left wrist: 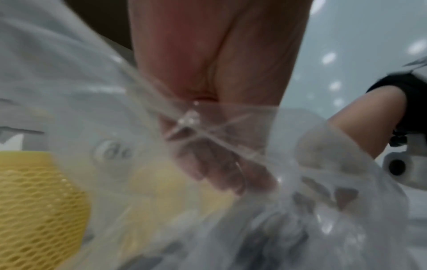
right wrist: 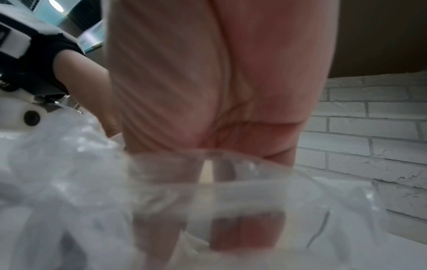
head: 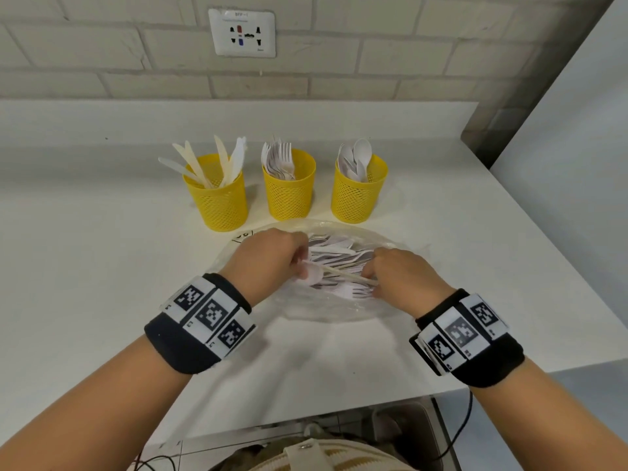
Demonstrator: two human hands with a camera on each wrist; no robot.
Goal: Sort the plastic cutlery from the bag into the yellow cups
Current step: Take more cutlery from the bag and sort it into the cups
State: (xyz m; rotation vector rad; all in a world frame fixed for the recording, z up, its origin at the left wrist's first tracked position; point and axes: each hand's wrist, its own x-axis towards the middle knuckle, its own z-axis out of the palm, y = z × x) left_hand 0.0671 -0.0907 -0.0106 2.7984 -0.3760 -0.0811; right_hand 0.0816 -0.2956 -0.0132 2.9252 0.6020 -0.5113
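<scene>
both hands are inside the mouth of a clear plastic bag [head: 326, 307] that lies on the white counter [head: 102, 266], just in front of three yellow mesh cups. the left hand [head: 268, 263] has its fingers curled around a white spoon [head: 314, 271] at the pile of loose cutlery [head: 339, 256] in the bag. the right hand [head: 404, 277] has curled fingers that pinch a cream-coloured knife [head: 346, 274], which lies slantwise between the two hands. in the wrist views the fingertips show only as blurs through the plastic, so the exact grip is hard to read there. the left cup [head: 219, 198] holds knives, the middle cup [head: 289, 188] holds forks and the right cup [head: 358, 192] holds spoons. a wall socket [head: 242, 33] sits on the brick wall above the cups
</scene>
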